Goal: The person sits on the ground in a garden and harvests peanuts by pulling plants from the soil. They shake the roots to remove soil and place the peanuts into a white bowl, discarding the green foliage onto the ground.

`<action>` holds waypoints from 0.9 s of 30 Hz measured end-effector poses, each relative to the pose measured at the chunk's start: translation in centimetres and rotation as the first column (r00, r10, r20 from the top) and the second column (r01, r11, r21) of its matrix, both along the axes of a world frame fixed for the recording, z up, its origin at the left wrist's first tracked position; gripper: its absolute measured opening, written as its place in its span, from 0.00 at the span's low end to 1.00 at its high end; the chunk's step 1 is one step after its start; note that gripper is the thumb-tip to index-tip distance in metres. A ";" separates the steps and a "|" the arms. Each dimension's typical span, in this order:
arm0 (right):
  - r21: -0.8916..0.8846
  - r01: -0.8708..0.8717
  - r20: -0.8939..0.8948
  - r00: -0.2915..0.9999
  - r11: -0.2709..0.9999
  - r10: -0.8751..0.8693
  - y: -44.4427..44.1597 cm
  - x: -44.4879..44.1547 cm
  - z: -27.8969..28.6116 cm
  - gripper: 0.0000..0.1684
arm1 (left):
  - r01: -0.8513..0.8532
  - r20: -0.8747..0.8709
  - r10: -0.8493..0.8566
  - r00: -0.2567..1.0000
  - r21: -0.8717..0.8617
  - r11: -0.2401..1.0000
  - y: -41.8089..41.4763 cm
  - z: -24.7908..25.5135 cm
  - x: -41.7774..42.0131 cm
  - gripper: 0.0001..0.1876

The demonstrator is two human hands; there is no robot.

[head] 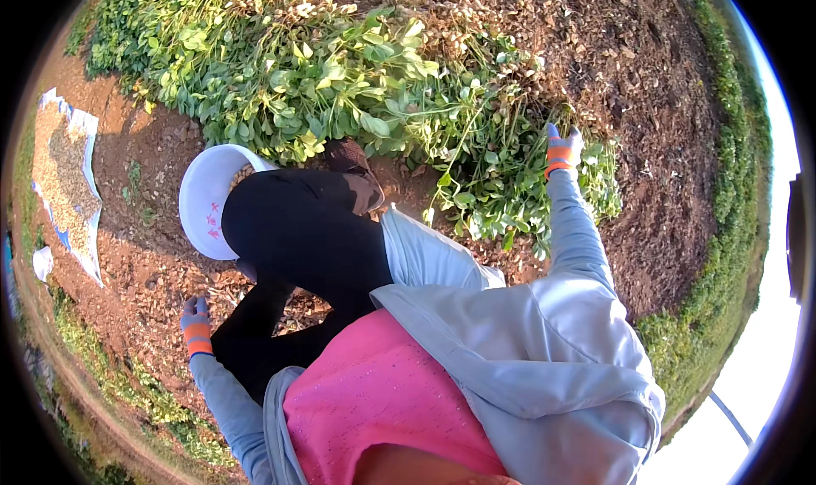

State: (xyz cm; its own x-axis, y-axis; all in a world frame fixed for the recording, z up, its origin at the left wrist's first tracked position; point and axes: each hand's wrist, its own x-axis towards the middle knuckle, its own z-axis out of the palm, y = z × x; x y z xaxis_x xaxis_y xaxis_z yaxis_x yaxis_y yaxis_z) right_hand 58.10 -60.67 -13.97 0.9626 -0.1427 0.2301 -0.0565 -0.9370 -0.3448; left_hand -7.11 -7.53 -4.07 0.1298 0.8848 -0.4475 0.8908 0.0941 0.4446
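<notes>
My right hand, in a grey and orange glove, reaches to the right end of a row of uprooted peanut plants. Two of its fingertips are apart, and I see nothing held between them. Pods and roots lie just beyond it. My left hand, gloved alike, is low at the left over the bare soil, beside my bent leg; its palm is hidden. A white plastic bucket with red writing stands tilted in view by my knee. Some peanuts show inside it, partly hidden by the knee.
A white and blue sheet spread with peanuts lies at the far left, with a small white object near it. My brown shoe is against the plants. Green crop rows border the soil at the right.
</notes>
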 end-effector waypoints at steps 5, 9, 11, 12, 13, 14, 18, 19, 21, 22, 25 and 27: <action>-0.158 0.384 -0.292 0.862 0.910 -0.415 -15.0 1.7 0.4 0.62 | -0.106 0.087 0.087 0.992 0.238 0.966 0.9 2.2 -2.1 0.15; 0.032 0.409 -0.375 0.851 0.912 -0.368 -20.7 3.8 -8.4 0.67 | -0.083 -0.119 0.110 0.987 0.213 0.973 1.3 4.4 -1.0 0.16; 0.240 0.434 -0.639 0.744 0.868 -0.195 -16.6 2.6 -9.0 0.66 | -0.108 -0.195 0.151 0.969 0.216 0.971 0.3 6.7 0.6 0.17; 0.158 0.307 -0.758 0.646 0.939 -0.083 -13.8 2.4 -10.1 0.66 | -0.103 -0.119 0.139 0.983 0.266 0.958 0.4 6.7 -0.3 0.18; 0.119 0.138 -0.847 0.531 0.983 0.028 -10.9 2.4 -11.7 0.65 | -0.110 -0.117 0.141 0.983 0.235 0.966 0.4 6.9 -1.0 0.18; 0.149 -0.033 -0.891 0.430 0.988 0.148 -4.5 0.7 -7.6 0.65 | -0.132 -0.117 0.159 0.980 0.213 0.968 -0.1 7.2 -2.1 0.18; -0.220 0.041 -0.781 0.591 0.975 -0.201 0.8 -2.8 -15.3 0.57 | -0.065 -0.148 0.098 0.984 0.209 0.976 -0.1 8.0 1.0 0.19; -0.218 0.028 -0.788 0.585 0.976 -0.193 1.3 -2.5 -14.9 0.54 | -0.071 -0.127 0.097 0.987 0.195 0.978 -0.6 8.5 2.5 0.19; -0.157 0.072 -0.869 0.463 0.985 -0.173 4.3 -2.1 -8.6 0.50 | -0.103 -0.107 0.127 0.986 0.205 0.973 -1.7 8.8 0.3 0.19; -0.148 0.083 -0.881 0.442 0.985 -0.170 3.0 -1.0 -11.3 0.48 | -0.102 -0.091 0.124 0.988 0.211 0.972 -1.4 9.1 -0.1 0.19; -0.206 0.210 -0.769 0.570 0.956 -0.291 0.0 -0.7 -19.0 0.43 | -0.146 -0.074 0.163 0.984 0.197 0.969 0.2 10.3 -1.0 0.17; -0.192 0.137 -0.743 0.627 0.972 -0.235 -0.6 -1.0 -13.9 0.41 | -0.201 -0.125 0.218 0.968 0.134 0.970 0.0 11.2 -2.0 0.15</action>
